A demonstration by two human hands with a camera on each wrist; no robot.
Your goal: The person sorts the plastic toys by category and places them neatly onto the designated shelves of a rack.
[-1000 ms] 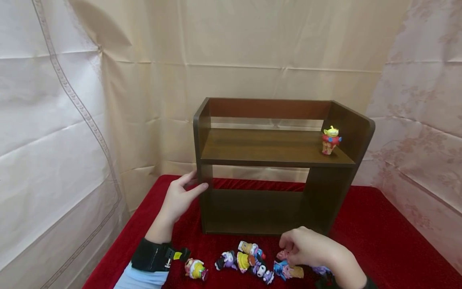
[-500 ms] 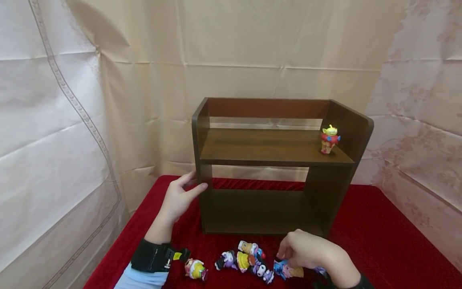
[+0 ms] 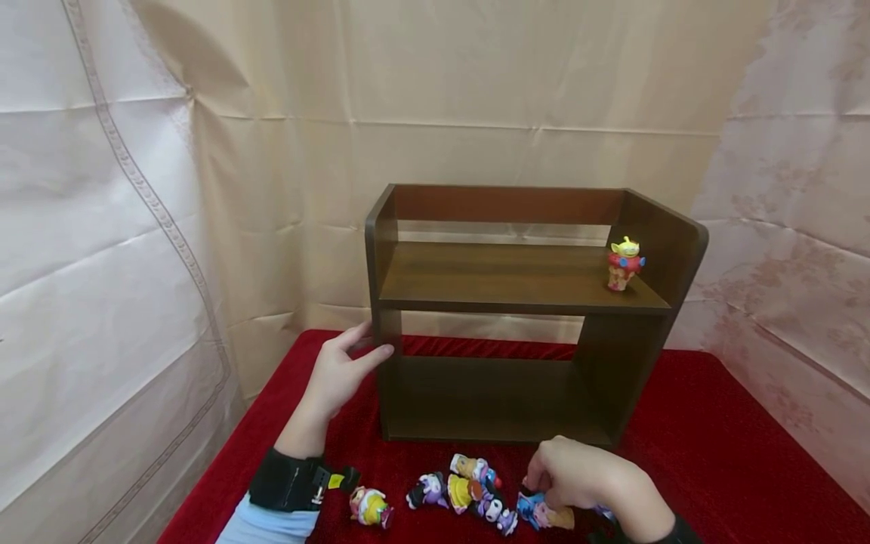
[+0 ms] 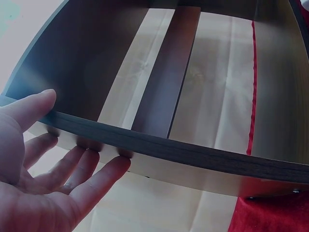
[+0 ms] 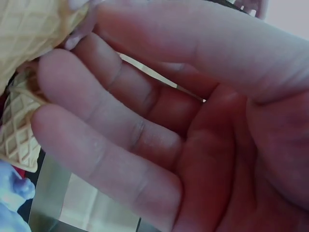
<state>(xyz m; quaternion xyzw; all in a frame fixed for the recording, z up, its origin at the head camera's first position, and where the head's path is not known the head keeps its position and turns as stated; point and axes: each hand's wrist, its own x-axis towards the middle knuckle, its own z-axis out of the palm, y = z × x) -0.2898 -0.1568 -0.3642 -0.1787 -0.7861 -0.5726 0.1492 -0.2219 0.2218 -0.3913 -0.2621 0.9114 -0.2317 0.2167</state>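
Note:
My left hand (image 3: 342, 372) grips the left side panel of a dark brown two-tier shelf (image 3: 496, 305). In the left wrist view the thumb lies over the panel's front edge and the fingertips touch its outer face. Down in front of the shelf, my right hand (image 3: 586, 474) pinches a waffle-cone figurine (image 5: 29, 34) between thumb and fingers; most of it is hidden. Beside those fingers lies a blue-and-pink cone figurine (image 3: 537, 511). A second waffle cone (image 5: 20, 133) shows beneath the fingertips in the right wrist view.
A yellow-headed alien figurine (image 3: 624, 264) stands on the upper board's right end. Several figurines lie on the red cloth (image 3: 686, 423), including a yellow-dressed one (image 3: 462, 493), a purple-and-black one (image 3: 430, 491) and one at the left (image 3: 370, 507). Curtains hang behind.
My right hand has moved slightly down and right over the figurines, and the pink part seen under its fingers earlier is now covered. My left hand stays on the shelf panel.

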